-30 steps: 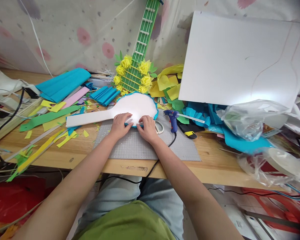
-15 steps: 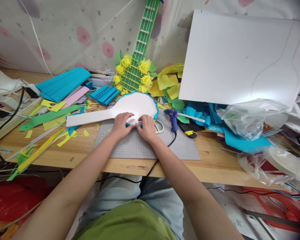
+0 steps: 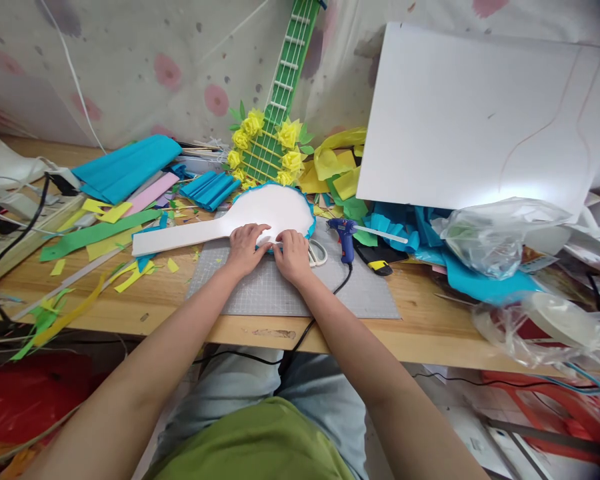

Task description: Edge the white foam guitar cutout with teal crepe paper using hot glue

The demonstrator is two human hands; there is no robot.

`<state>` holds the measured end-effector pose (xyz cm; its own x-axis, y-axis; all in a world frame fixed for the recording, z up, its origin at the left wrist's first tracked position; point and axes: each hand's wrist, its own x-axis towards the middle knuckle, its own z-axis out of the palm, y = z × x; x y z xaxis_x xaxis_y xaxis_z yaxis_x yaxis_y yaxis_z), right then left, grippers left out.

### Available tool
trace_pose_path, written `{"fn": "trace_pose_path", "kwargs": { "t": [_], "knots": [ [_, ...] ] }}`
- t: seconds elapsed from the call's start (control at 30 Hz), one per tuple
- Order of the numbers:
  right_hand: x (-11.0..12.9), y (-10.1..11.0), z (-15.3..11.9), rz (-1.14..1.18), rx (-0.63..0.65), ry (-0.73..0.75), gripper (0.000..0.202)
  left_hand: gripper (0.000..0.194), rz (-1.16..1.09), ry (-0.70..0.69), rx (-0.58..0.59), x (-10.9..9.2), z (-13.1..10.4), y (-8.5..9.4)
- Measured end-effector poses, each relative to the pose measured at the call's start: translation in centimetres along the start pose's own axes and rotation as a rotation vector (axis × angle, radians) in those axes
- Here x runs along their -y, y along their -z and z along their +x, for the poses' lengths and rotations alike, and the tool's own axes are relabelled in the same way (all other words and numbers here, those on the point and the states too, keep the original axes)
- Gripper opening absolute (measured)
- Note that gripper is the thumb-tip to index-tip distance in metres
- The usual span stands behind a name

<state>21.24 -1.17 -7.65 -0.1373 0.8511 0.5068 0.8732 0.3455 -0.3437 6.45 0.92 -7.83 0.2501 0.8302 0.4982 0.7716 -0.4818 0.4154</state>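
Note:
A white guitar-shaped board point(image 3: 270, 207) with crinkled blue paper around its rounded edge lies over a grey cutting mat point(image 3: 350, 293), its neck pointing left. My left hand point(image 3: 247, 248) and my right hand point(image 3: 292, 253) meet at the near edge of the rounded part. Thumbs and fingertips of both are closed on the blue paper edge there, which they partly hide. White-handled scissors point(image 3: 319, 253) lie just right of my right hand. A blue glue gun point(image 3: 346, 239) rests further right on the mat.
Behind the board leans a green paper guitar point(image 3: 280, 93) with yellow flowers. Paper scraps and folded blue paper point(image 3: 130, 167) cover the left side. A black and yellow cutter point(image 3: 379, 267), a large white board point(image 3: 470, 120) and a plastic bag point(image 3: 500, 240) are at the right.
Less blue paper shows between my hands at the board's near edge. My fingertips have shifted slightly; the board lies in the same place.

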Motion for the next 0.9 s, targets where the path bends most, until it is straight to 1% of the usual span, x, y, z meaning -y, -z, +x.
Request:
{"fn": "trace_pose_path", "kwargs": {
  "t": [0.13, 0.3, 0.57, 0.67, 0.77, 0.83, 0.9],
  "knots": [
    [-0.5, 0.1, -0.1, -0.002, -0.014, 0.019, 0.009, 0.03, -0.065, 0.03, -0.037, 0.0, 0.0, 0.3],
    [-0.9, 0.6, -0.1, 0.039, -0.011, 0.044, 0.011, 0.04, -0.037, 0.012, -0.016, -0.5, -0.2, 0.6],
    [-0.9, 0.3, 0.0, 0.026, 0.012, 0.03, 0.01, 0.027, -0.039, 0.027, -0.009, -1.0, -0.1, 0.3],
    [-1.4, 0.3, 0.3, 0.035, -0.018, 0.01, 0.014, 0.026, -0.036, 0.021, -0.027, -0.9, -0.1, 0.3],
    [-2.3, 1.0, 0.5, 0.089, -0.065, -0.023, 0.021, 0.026, -0.027, 0.007, -0.053, -0.7, -0.2, 0.3],
    [-3.1, 1.8, 0.5, 0.136, -0.06, 0.025, 0.022, 0.027, -0.001, 0.002, -0.061, -0.6, -0.4, 0.5],
    [-4.0, 2.5, 0.5, 0.169, -0.01, 0.138, 0.02, 0.026, 0.029, 0.001, -0.083, -0.6, -0.5, 0.7]
  ]
}}
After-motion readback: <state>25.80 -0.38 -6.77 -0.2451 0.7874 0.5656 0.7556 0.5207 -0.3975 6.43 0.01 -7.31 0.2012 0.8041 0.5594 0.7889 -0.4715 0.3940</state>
